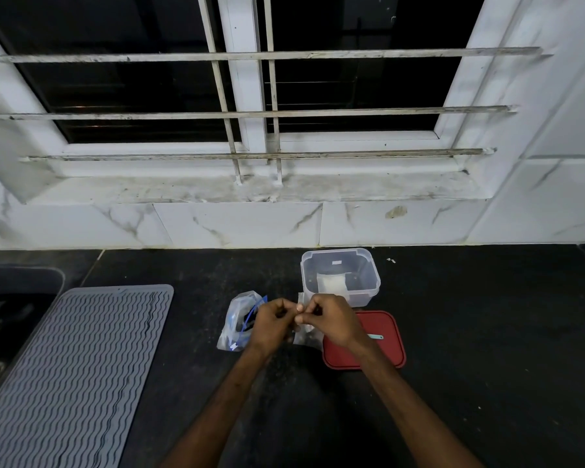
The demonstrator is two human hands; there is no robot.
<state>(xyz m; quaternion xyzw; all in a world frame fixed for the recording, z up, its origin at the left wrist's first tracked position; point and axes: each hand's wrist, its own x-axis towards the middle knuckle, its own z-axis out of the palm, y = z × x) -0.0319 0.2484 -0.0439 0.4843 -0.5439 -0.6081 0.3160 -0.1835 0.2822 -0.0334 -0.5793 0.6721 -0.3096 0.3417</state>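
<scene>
One black stone counter (487, 332) runs below a barred window (244, 79). On it lie one grey ribbed drying mat (71, 373), one red lid (387, 352), one clear open container (368, 285) just behind the lid, and one blue-striped zip bag (235, 329). Between zip bag and lid, the left hand (269, 320) and the right hand (333, 319) meet, curled fingers of each pinching the top of one small clear pouch (306, 336).

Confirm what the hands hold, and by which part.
The left hand and right hand both pinch a small clear bag by its top edge.
</scene>
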